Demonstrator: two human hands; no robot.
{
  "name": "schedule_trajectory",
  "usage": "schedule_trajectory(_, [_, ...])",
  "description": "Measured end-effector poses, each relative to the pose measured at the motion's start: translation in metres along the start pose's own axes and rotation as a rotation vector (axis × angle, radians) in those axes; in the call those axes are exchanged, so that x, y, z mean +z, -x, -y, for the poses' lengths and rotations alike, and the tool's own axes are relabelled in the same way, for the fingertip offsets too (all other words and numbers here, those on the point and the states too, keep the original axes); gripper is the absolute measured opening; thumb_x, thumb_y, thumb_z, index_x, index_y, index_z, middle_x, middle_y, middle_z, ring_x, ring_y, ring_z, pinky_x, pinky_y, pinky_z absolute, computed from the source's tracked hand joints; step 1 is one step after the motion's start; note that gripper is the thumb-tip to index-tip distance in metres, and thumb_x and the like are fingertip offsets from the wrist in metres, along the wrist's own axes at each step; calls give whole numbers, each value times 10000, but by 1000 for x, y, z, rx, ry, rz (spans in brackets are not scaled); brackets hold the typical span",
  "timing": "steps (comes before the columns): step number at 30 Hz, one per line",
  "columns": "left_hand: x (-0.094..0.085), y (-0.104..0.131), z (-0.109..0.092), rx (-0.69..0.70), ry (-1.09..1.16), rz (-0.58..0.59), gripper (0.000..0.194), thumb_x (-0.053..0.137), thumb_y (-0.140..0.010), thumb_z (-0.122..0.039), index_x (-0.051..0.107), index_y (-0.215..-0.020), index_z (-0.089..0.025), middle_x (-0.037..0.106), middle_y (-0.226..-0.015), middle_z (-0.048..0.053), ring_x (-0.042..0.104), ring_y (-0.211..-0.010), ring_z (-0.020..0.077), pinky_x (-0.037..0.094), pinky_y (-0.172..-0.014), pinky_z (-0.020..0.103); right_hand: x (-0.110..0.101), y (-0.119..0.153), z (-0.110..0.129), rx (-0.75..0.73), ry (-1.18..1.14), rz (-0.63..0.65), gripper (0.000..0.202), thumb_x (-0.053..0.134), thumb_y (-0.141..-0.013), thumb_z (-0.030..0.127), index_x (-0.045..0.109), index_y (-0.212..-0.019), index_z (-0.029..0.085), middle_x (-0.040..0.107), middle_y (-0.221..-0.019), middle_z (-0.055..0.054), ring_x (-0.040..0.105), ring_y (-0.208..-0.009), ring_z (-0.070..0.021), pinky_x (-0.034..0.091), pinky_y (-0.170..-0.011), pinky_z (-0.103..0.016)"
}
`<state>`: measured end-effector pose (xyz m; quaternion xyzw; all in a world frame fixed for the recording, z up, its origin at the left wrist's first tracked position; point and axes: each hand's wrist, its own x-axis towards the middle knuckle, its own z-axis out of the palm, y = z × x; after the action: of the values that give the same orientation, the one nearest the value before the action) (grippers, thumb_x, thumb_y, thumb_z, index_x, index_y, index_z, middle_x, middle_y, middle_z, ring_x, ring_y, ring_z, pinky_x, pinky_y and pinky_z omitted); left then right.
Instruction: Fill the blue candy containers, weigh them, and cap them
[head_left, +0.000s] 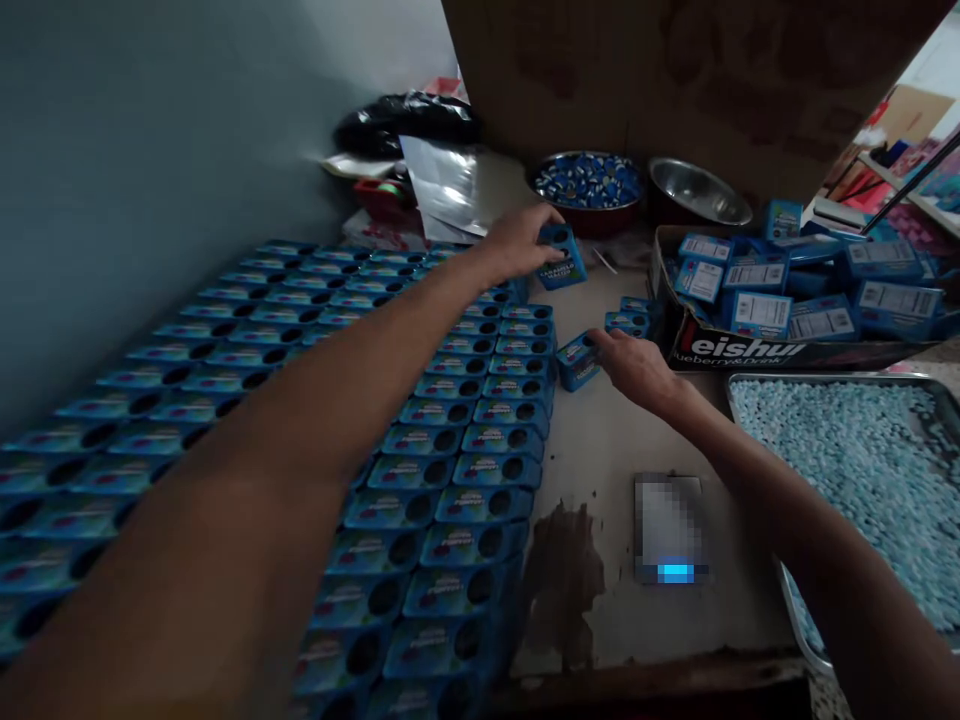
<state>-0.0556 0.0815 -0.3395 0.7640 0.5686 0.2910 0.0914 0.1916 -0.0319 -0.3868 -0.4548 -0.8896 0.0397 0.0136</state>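
Observation:
My left hand is closed around a small blue candy box, held above the far end of the table and tilted so its printed face shows. Lower and to the right, my right hand has its fingers closed on another blue candy box, beside the edge of the packed rows. Those rows of blue boxes, each with a dark round hole on top, spread across the left side. A few more blue boxes stand just beyond my right hand, partly hidden by it.
A carton heaped with blue boxes stands at the right, behind a metal tray of small pale-blue pieces. A bowl of blue-and-white bits and a steel bowl sit at the back. A pixelated flat device lies on the table.

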Motion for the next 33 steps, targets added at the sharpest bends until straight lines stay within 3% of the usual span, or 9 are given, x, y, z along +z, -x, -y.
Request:
schedule_trajectory(5, [36,3,42,-6,-63,283,614,717,-805,-249,636,-1412,-199,717,-1387,104,653,-1288,310,469,-1138,419,9,-27,-3,-47,61,21,348,449,-1107,276,566,-1432,236,701,-1283,-133,724,-1000,-271,496,-738,-330])
schedule_trajectory(10, [38,30,56,-48,-2,409,453,576,-974,-348,669,-1400,-227,710,-1439,34,641,-1300,239,442,-1162,355,17,-22,-3,-29,-55,4,257,539,-1101,334,636,-1306,214,696,-1239,-106,673,-991,-233,432,-749,-303])
schedule_trajectory(13, [38,40,56,-86,-110,427,487,452,-1101,-464,635,-1438,-165,683,-1472,60,612,-1251,218,386,-1218,478,11,8,-6,-46,-176,-40,149,635,-1063,317,673,-1138,194,672,-1196,-85,632,-988,-207,391,-761,-290])
schedule_trajectory(16, [38,52,51,-32,-274,344,584,487,-1106,-500,545,-1513,-86,610,-1540,150,549,-1288,244,333,-1229,604,-1,75,-13,-13,-250,-112,111,683,-1033,309,664,-1029,199,642,-1105,-62,589,-883,-185,340,-714,-290])
schedule_trajectory(21, [25,83,17,38,-303,272,665,594,-1045,-522,540,-1545,-87,626,-1456,180,592,-1185,244,472,-1114,442,0,205,-18,99,-265,-70,111,714,-1017,286,651,-978,202,632,-986,-41,557,-738,-150,326,-659,-277])
schedule_trajectory(23, [19,98,-8,143,-333,323,623,624,-1016,-519,605,-1502,-130,655,-1423,161,610,-1186,249,482,-1088,409,7,237,-15,142,-253,-47,101,705,-1026,298,666,-994,211,654,-984,-41,595,-749,-157,359,-661,-272])
schedule_trajectory(26, [15,130,-49,325,-372,322,564,533,-1044,-517,647,-1466,-159,671,-1423,170,628,-1260,305,428,-1143,514,8,268,-19,206,-287,-120,230,706,-1030,398,682,-1202,246,703,-1074,-52,660,-785,-173,456,-709,-285])
schedule_trajectory(30, [11,181,-88,448,-387,243,532,481,-1057,-512,682,-1429,-190,722,-1367,156,666,-1277,343,268,-1238,629,3,313,-65,318,-243,-250,388,631,-1050,520,668,-1330,254,731,-1155,-102,719,-919,-240,560,-847,-371])
schedule_trajectory(33, [7,211,-108,458,-375,268,475,504,-1041,-472,711,-1382,-215,749,-1336,145,698,-1249,342,248,-1257,632,20,346,-120,339,-8,-185,629,670,-982,633,607,-1463,234,611,-1481,-208,568,-1376,-413,498,-1087,-569])
